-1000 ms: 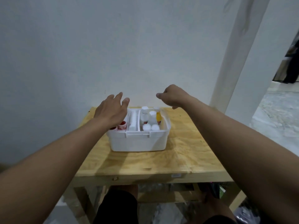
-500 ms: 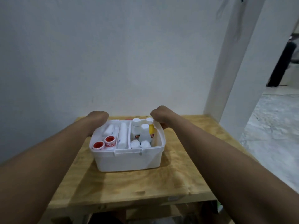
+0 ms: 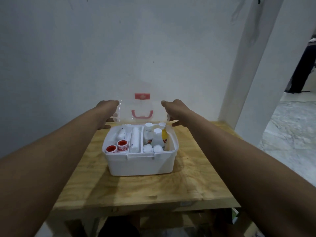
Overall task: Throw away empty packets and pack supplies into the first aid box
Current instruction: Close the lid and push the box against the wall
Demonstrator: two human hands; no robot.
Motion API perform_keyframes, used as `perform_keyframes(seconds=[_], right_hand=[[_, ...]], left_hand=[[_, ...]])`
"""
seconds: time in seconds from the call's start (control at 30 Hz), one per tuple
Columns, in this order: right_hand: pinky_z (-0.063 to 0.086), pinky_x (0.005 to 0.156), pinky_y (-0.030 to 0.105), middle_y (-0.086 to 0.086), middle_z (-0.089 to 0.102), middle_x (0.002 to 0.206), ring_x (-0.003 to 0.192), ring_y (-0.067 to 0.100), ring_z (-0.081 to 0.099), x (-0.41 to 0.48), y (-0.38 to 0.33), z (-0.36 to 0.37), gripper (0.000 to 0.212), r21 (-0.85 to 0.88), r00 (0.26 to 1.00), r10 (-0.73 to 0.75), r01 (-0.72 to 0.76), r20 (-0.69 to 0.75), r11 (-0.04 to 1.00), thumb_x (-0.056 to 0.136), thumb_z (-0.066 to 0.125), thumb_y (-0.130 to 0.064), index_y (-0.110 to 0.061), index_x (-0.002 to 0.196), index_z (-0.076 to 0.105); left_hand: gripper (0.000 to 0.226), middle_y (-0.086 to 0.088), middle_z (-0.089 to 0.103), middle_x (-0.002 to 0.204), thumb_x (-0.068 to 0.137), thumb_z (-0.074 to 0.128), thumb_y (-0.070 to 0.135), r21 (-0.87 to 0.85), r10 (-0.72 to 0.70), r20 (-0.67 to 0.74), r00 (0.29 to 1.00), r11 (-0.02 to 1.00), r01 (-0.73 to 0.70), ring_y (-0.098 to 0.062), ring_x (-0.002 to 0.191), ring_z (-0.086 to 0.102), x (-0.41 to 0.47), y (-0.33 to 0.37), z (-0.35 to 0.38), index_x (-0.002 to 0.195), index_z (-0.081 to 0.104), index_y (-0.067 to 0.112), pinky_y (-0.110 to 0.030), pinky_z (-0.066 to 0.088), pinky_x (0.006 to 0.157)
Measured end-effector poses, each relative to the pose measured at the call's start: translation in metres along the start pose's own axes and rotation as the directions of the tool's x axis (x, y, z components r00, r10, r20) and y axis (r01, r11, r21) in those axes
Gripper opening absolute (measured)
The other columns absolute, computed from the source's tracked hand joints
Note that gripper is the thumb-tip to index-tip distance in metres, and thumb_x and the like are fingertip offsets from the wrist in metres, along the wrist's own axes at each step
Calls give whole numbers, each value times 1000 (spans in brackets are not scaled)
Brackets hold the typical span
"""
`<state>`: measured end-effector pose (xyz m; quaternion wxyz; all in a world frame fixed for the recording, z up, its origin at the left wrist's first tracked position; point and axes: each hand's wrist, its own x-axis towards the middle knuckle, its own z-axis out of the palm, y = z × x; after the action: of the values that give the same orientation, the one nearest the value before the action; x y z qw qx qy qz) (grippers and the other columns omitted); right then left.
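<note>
A white first aid box (image 3: 142,164) stands on the wooden table (image 3: 140,190). It holds two red-capped tape rolls (image 3: 117,147), white bandage rolls (image 3: 135,139) and several small bottles (image 3: 154,136), one of them yellow. Its clear lid (image 3: 142,108), with a red handle and red latch, stands upright behind the box. My left hand (image 3: 107,112) grips the lid's left edge. My right hand (image 3: 172,110) grips its right edge. Part of each hand's fingers lies behind the clear plastic.
A white wall rises right behind the table. A white pillar (image 3: 253,65) stands at the right, with a tiled floor (image 3: 290,134) beyond it. A person's dark-clothed legs (image 3: 302,65) show at the far right edge.
Both hands went down behind the box, took hold of the clear lid and swung it up to upright. The camera has moved closer to the table.
</note>
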<state>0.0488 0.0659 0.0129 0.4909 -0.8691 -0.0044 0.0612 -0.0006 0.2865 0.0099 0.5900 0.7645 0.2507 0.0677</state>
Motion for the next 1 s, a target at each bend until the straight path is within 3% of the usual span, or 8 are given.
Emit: perform_keyframes(seconds=[0.13, 0.2, 0.27, 0.43, 0.67, 0.83, 0.93, 1.0], right_hand=[[52, 91, 47, 16, 56, 128, 109, 31, 59, -15, -7, -9, 71, -7, 999, -44, 44, -5, 999, 98, 36, -62, -6, 142, 43], [50, 94, 50, 17, 53, 136, 115, 33, 57, -23, -10, -14, 78, -9, 998, -56, 56, 11, 998, 97, 30, -67, -10, 148, 38], [48, 95, 51, 17, 52, 139, 117, 33, 57, -33, -12, -20, 84, 9, 998, -60, 59, 31, 998, 94, 25, -73, -12, 150, 35], [49, 94, 50, 14, 51, 141, 113, 30, 57, -59, -10, -31, 91, 16, 994, -88, 88, 60, 996, 88, 20, -80, -16, 150, 39], [44, 97, 50, 9, 47, 144, 122, 28, 50, -85, 12, -33, 73, 91, 987, -119, 110, 108, 990, 91, 37, -67, -22, 149, 40], [42, 99, 48, 8, 43, 149, 130, 28, 46, -102, 21, -30, 55, 83, 984, -169, 163, 62, 983, 96, 42, -50, -22, 143, 48], [43, 92, 42, 6, 49, 140, 118, 24, 50, -109, 24, -28, 35, 43, 976, -216, 214, 37, 976, 98, 43, -37, -18, 124, 56], [42, 91, 38, 4, 51, 131, 111, 21, 50, -111, 25, -26, 34, 2, 964, -262, 263, 35, 965, 99, 42, -29, -14, 123, 59]], left_hand=[[46, -7, 64, 119, 99, 43, 52, -6, 80, -57, 995, 997, -80, -25, 104, 61, -16, 8, -5, 123, 55, 14, -44, 46, 95], [52, -7, 64, 117, 98, 39, 56, -12, 105, -81, 991, 994, -106, -25, 105, 61, -25, 9, -8, 122, 57, 13, -44, 47, 92], [58, -8, 63, 120, 99, 34, 60, -16, 127, -91, 988, 992, -129, -26, 108, 60, -34, 8, -12, 128, 57, 15, -42, 47, 88], [67, -6, 59, 132, 99, 28, 65, -50, 168, -72, 983, 984, -172, -26, 115, 57, -58, -2, -21, 140, 54, 20, -47, 45, 101], [72, -3, 49, 147, 96, 32, 69, -80, 189, -44, 981, 978, -192, -26, 129, 51, -88, -27, -21, 149, 45, 22, -42, 41, 94], [74, -2, 42, 156, 95, 32, 70, -126, 164, -16, 986, 978, -164, -28, 140, 41, -96, -39, -22, 154, 36, 26, -47, 34, 104], [69, -2, 41, 157, 98, 33, 63, -72, 185, -48, 981, 979, -188, -27, 140, 41, -99, -46, -21, 154, 38, 23, -44, 35, 108], [62, -4, 43, 156, 100, 35, 55, -27, 211, -82, 974, 976, -214, -27, 139, 43, -101, -50, -20, 151, 42, 20, -47, 34, 114]])
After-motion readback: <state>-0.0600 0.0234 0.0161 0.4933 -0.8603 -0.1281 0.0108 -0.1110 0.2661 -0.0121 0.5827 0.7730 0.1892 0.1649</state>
